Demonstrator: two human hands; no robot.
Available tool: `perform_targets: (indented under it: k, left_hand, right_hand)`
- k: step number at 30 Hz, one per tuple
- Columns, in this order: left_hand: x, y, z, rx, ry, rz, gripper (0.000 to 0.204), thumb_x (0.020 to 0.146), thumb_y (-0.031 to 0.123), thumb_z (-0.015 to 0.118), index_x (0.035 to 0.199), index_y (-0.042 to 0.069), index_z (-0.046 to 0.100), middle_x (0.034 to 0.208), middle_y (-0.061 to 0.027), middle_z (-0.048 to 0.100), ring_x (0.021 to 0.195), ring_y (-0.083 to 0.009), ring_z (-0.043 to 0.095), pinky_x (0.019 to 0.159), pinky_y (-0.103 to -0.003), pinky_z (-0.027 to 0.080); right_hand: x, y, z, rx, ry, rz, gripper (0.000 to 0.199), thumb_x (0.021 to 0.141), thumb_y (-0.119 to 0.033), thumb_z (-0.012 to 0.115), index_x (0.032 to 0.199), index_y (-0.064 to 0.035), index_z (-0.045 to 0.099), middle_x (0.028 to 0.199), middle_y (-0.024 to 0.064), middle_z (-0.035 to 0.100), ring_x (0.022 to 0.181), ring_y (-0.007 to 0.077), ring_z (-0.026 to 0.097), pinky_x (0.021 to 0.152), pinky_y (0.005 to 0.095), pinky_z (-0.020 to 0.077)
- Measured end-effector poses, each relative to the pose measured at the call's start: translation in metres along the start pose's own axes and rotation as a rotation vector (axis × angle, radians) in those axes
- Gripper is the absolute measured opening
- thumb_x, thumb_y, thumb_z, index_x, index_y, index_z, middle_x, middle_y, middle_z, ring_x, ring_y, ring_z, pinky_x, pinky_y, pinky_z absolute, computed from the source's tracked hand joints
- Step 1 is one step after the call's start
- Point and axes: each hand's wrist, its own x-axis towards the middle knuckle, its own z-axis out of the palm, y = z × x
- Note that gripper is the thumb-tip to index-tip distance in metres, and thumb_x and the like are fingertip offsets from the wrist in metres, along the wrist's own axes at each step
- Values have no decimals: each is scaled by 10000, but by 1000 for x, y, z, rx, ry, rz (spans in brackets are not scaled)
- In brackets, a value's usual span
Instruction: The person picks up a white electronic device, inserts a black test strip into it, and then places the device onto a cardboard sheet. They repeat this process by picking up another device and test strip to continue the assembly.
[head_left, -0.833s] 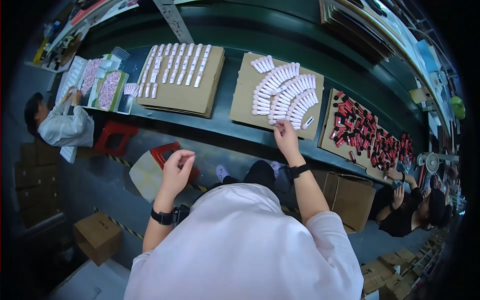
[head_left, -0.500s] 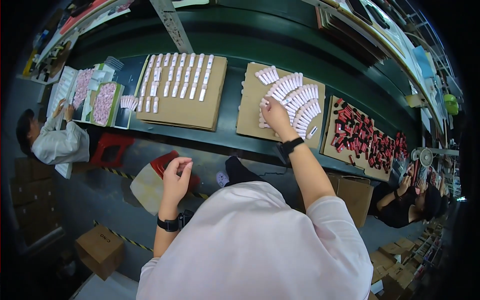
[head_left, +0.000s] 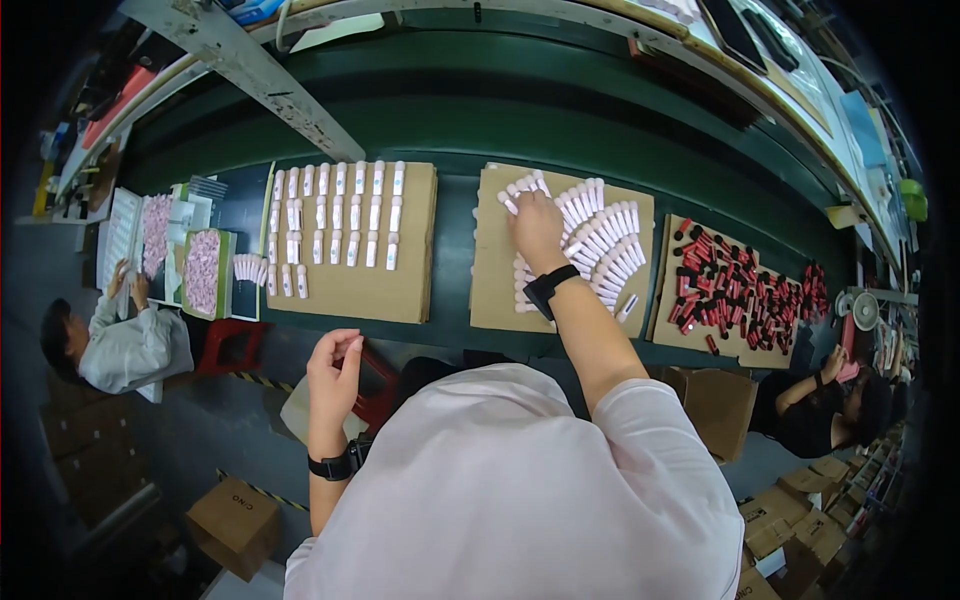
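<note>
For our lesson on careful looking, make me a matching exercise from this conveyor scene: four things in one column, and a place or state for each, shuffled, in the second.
Things
1. right hand
2. left hand
3. red tubes
4. neat rows of white tubes

Places or states
A. heaped loosely on the rightmost cardboard sheet
B. raised below the belt's edge, away from the tubes
C. laid out on the left cardboard sheet
D. resting on fanned white tubes on the middle cardboard sheet

Pairs: 1-D, 2-B, 3-A, 4-C
</note>
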Motion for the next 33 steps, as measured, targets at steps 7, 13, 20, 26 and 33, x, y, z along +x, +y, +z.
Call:
perform_targets:
  k: [7, 13, 20, 26, 33]
  left_hand:
    - [22, 1, 1, 93, -93, -26, 151, 899, 53, 602, 1034, -14, 615, 898, -53, 660, 792, -99, 600, 753, -231, 481]
    - [51, 40, -11, 83, -162, 88, 199, 878, 61, 624, 1062, -15, 615, 920, -87, 674, 829, -140, 623, 789, -269, 490]
    - [73, 110, -53, -51, -330, 408, 251, 802, 47, 693, 1041, 0, 633, 913, -97, 662, 858, -196, 632, 791, -297, 485]
    - [88, 98, -123, -151, -450, 659, 308, 761, 28, 735, 1038, -40, 619, 931, -131, 650, 876, -220, 617, 794, -315, 473]
    - [102, 76, -184, -240, -480, 786, 278, 759, 14, 733, 1007, -39, 618, 920, -146, 644, 858, -240, 606, 769, -328, 464]
  right_hand:
    - [-3, -10, -14, 40, -103, 30, 180, 733, -151, 687, 860, -38, 628, 805, 137, 611, 756, 340, 613, 664, 451, 486]
    - [-13, -90, -105, 601, -286, 147, 172, 771, -124, 690, 899, -46, 606, 787, 80, 596, 688, 250, 581, 589, 363, 454]
    - [-20, -195, -164, 852, -156, -302, 234, 732, -17, 729, 927, -45, 603, 853, 56, 580, 713, 134, 505, 610, 237, 400]
    - [-27, -274, -179, 979, -117, -192, 258, 717, 15, 736, 939, -10, 608, 872, 87, 585, 751, 142, 504, 660, 237, 399]
    - [-31, -329, -167, 969, -63, -281, 305, 706, 26, 744, 985, 27, 620, 884, 103, 602, 747, 158, 506, 655, 257, 393]
